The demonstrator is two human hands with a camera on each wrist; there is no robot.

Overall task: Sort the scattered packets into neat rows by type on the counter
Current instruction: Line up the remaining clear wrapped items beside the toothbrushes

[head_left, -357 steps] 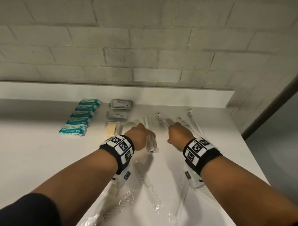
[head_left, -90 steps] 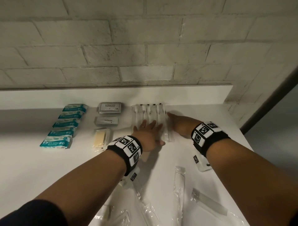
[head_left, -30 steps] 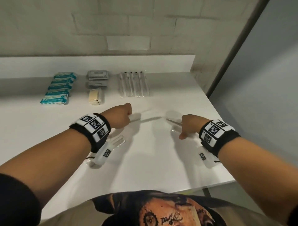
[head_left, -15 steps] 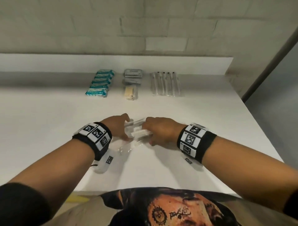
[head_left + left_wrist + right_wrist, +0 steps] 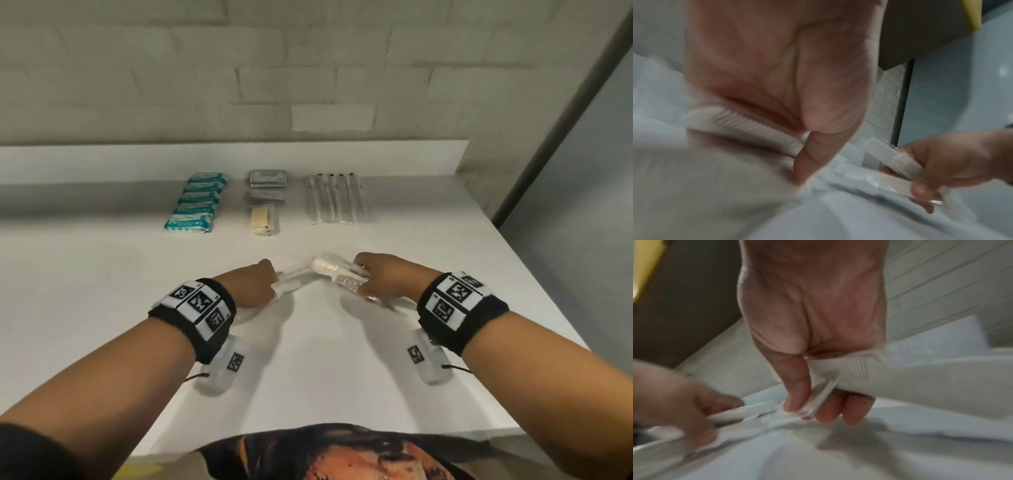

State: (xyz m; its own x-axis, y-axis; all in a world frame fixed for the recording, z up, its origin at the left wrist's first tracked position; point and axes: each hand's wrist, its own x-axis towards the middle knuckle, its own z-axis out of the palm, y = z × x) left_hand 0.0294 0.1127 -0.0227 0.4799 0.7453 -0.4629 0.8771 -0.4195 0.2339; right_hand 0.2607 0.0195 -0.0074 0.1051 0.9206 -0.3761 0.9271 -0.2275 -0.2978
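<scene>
Both hands hover over the middle of the white counter (image 5: pixel 318 370), each curled round clear-wrapped white comb packets. My left hand (image 5: pixel 255 286) grips one comb packet (image 5: pixel 291 282), whose teeth show under the palm as the comb (image 5: pixel 740 128) in the left wrist view. My right hand (image 5: pixel 380 277) holds a bundle of comb packets (image 5: pixel 339 274); its thumb pinches the wrapped comb (image 5: pixel 849 369) against the fingers. Sorted along the back stand a row of teal packets (image 5: pixel 197 202), grey packets (image 5: pixel 267 186) with a beige packet (image 5: pixel 263 219), and a row of wrapped toothbrushes (image 5: pixel 337 198).
A white upstand (image 5: pixel 239 157) and a brick wall (image 5: pixel 308 68) close the counter's far side. The counter's right edge drops to a grey floor (image 5: pixel 582 205). Its near edge meets my printed shirt (image 5: pixel 342 452).
Half a second ago my hands met over the packets at mid-counter. They have since drawn apart, each keeping comb packets in its grip.
</scene>
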